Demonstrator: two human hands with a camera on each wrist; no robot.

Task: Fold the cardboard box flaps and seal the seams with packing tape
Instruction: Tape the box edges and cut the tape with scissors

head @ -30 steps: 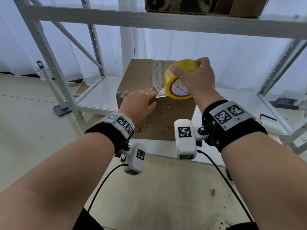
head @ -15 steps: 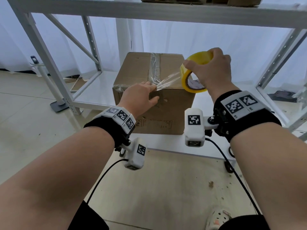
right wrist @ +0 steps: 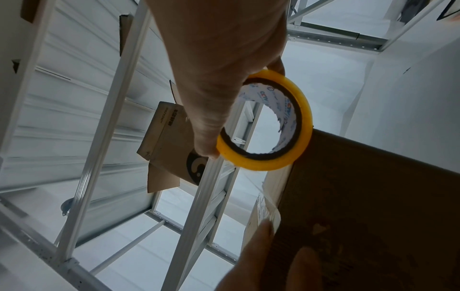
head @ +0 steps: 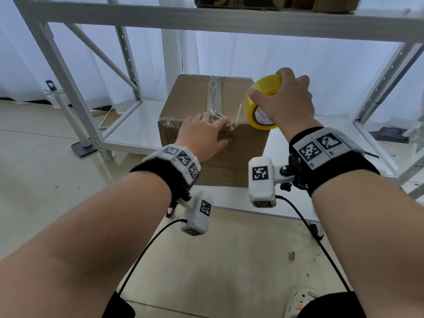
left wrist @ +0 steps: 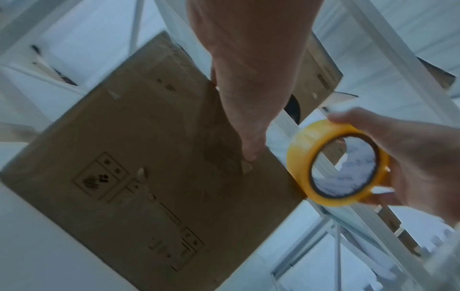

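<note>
Brown cardboard box point(head: 195, 97) sits on a low shelf. The left hand point(head: 202, 134) presses flat on its near top edge, pinning clear tape. The right hand point(head: 286, 99) grips the yellow tape roll point(head: 259, 104) just right, the strip running left to right.

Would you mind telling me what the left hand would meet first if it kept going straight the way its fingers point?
The left hand already lies flat on the cardboard box, fingers on the front top edge. Going straight on, they would likely slide onto the clear tape strip along the top seam; depth is unclear.
</note>
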